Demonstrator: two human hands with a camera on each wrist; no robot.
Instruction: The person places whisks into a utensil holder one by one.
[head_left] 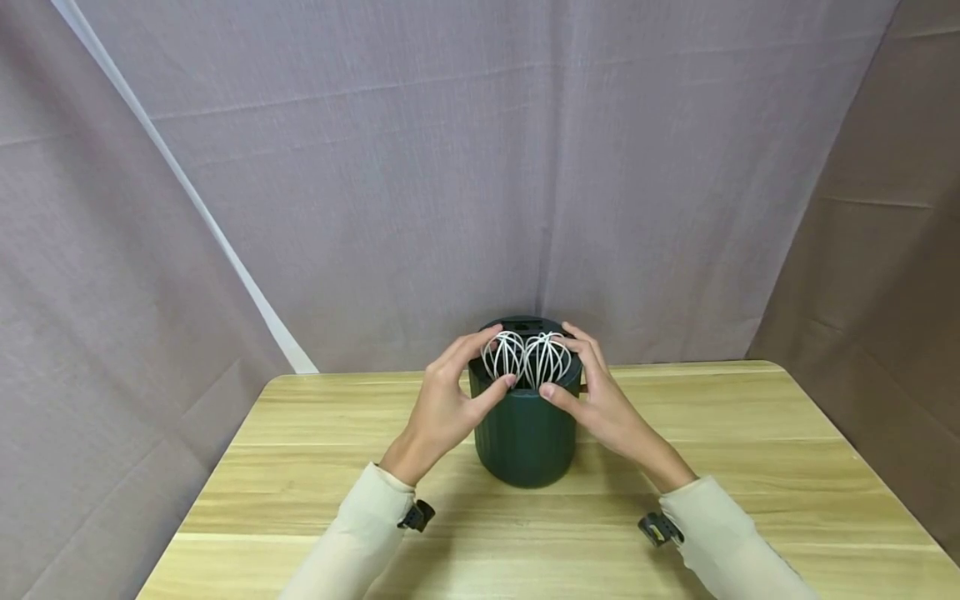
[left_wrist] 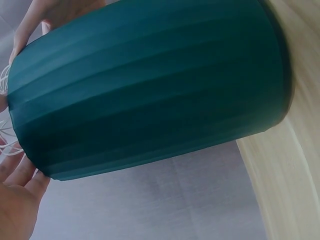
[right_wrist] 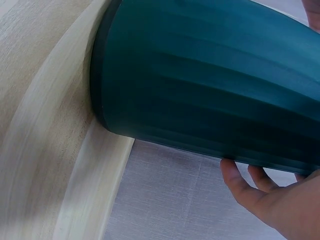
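A dark green ribbed container (head_left: 525, 433) stands on the wooden table (head_left: 750, 467). Two white wire whisk heads stick out of its top side by side. My left hand (head_left: 491, 360) cups the left whisk head (head_left: 504, 354) between thumb and curled fingers. My right hand (head_left: 573, 362) holds the right whisk head (head_left: 546, 358) the same way. In the left wrist view the container (left_wrist: 150, 85) fills the frame, with my left palm (left_wrist: 15, 205) and a few white wires (left_wrist: 5, 131) at the left edge. In the right wrist view my right hand's fingers (right_wrist: 270, 197) lie under the container's rim (right_wrist: 210, 75).
Grey-purple cloth (head_left: 450, 167) hangs behind the table and brown cloth (head_left: 885, 292) on the right. The table's back edge (head_left: 675, 368) runs just behind the container. Cream sleeves (head_left: 360, 533) cover both forearms.
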